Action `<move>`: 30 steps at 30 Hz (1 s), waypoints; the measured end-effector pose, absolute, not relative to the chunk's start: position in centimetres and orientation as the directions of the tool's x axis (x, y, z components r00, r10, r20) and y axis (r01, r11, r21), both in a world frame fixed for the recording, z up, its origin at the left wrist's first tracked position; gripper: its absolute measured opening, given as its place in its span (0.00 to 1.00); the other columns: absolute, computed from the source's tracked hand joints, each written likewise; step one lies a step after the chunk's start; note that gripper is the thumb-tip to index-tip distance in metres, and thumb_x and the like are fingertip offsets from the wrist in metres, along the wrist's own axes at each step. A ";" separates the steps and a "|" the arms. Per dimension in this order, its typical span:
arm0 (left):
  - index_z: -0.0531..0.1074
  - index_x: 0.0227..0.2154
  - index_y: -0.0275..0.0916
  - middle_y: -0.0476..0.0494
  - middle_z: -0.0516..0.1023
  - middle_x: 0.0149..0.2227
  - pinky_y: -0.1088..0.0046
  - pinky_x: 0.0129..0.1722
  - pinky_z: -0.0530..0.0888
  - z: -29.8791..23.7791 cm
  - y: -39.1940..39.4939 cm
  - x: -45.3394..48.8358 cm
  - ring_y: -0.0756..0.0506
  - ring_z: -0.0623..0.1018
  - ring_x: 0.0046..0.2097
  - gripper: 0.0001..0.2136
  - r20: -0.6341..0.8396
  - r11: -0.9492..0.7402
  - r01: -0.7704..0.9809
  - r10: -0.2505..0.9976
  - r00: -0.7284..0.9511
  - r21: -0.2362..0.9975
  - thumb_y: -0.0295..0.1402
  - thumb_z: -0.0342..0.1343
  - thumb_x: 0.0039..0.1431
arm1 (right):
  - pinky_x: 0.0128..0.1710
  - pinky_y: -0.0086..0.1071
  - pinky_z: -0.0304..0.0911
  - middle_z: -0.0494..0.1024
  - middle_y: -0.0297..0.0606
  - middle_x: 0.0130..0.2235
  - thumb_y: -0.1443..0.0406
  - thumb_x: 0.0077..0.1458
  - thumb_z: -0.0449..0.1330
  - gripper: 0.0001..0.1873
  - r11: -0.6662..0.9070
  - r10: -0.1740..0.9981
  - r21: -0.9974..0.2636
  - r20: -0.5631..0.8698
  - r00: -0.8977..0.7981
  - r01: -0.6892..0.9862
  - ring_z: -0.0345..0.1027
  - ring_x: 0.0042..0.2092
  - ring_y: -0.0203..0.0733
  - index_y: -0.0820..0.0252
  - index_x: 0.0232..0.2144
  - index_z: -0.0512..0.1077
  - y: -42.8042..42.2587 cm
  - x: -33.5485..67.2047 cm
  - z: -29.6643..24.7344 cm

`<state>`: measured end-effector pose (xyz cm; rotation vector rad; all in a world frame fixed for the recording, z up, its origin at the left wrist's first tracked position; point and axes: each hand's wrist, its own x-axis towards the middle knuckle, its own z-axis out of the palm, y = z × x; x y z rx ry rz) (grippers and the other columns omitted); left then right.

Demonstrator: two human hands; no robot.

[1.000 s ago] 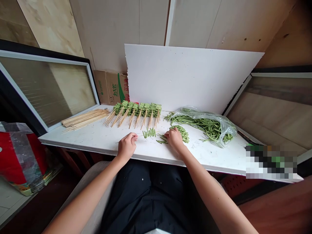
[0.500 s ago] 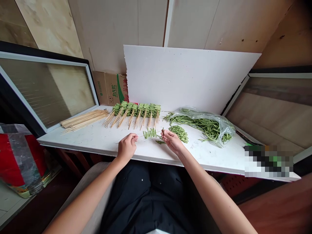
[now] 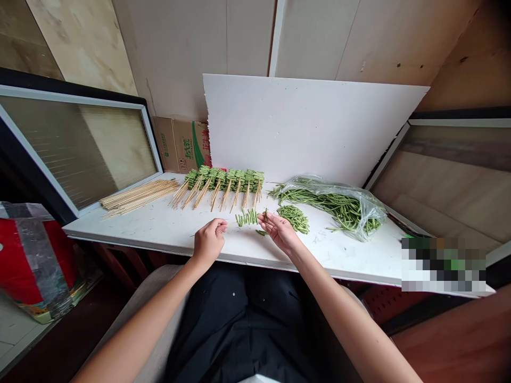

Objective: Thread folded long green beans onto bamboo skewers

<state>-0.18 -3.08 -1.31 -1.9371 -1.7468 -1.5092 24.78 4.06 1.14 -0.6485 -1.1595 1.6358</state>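
Observation:
My left hand (image 3: 209,238) is closed around the near end of a thin skewer, most of which is too fine to make out. Several short green bean pieces (image 3: 247,217) sit side by side across that skewer, above the table. At its far end my right hand (image 3: 278,230) pinches one more green bean piece (image 3: 266,213) between thumb and fingers, close to the threaded row. Just right of that hand lies a pile of cut green beans (image 3: 294,218). A loose bean piece (image 3: 261,232) rests on the table under the right hand.
Finished bean skewers (image 3: 235,181) are stacked at the back, sticks facing me. Bare bamboo skewers (image 3: 138,197) lie to the left. A clear plastic bag (image 3: 361,199) of long beans (image 3: 343,210) is on the right. A white board (image 3: 311,127) and a carton (image 3: 181,143) stand behind.
The right hand has shifted slightly left, bringing its bean piece up against the end of the threaded row. The left hand has barely moved.

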 end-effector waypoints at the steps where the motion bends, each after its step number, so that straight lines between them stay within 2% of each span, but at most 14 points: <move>1: 0.76 0.37 0.42 0.47 0.85 0.33 0.72 0.35 0.73 -1.3 -3.1 -0.2 0.44 0.83 0.34 0.09 0.715 -0.320 0.808 0.679 -0.168 0.494 0.24 0.52 0.64 | 0.53 0.35 0.73 0.85 0.44 0.49 0.51 0.52 0.75 0.20 -0.053 0.926 -0.911 0.108 -0.362 -0.409 0.81 0.49 0.44 0.58 0.41 0.83 4.1 24.8 1.1; 14: 0.77 0.36 0.42 0.47 0.86 0.33 0.72 0.35 0.75 -1.5 -3.0 -0.3 0.43 0.84 0.36 0.11 0.744 -0.311 0.840 0.651 -0.153 0.445 0.21 0.52 0.62 | 0.49 0.37 0.76 0.86 0.46 0.41 0.50 0.46 0.77 0.21 0.027 0.963 -0.919 0.129 -0.235 -0.393 0.81 0.44 0.46 0.60 0.33 0.83 3.4 23.8 1.2; 23: 0.77 0.36 0.42 0.46 0.86 0.33 0.71 0.37 0.77 -1.7 -3.1 -0.4 0.43 0.85 0.37 0.13 0.781 -0.332 0.866 0.616 -0.101 0.374 0.18 0.51 0.59 | 0.46 0.45 0.79 0.86 0.44 0.38 0.44 0.49 0.73 0.24 0.227 0.959 -0.944 0.260 -0.114 -0.241 0.81 0.40 0.48 0.58 0.34 0.84 3.0 23.2 0.5; 30: 0.77 0.36 0.41 0.46 0.86 0.33 0.71 0.39 0.79 -1.9 -3.0 -0.7 0.43 0.85 0.37 0.16 0.792 -0.350 0.865 0.604 -0.085 0.360 0.15 0.49 0.56 | 0.46 0.45 0.80 0.86 0.44 0.37 0.45 0.50 0.73 0.23 0.208 0.963 -0.946 0.243 -0.118 -0.247 0.81 0.40 0.49 0.59 0.34 0.84 2.6 22.9 0.4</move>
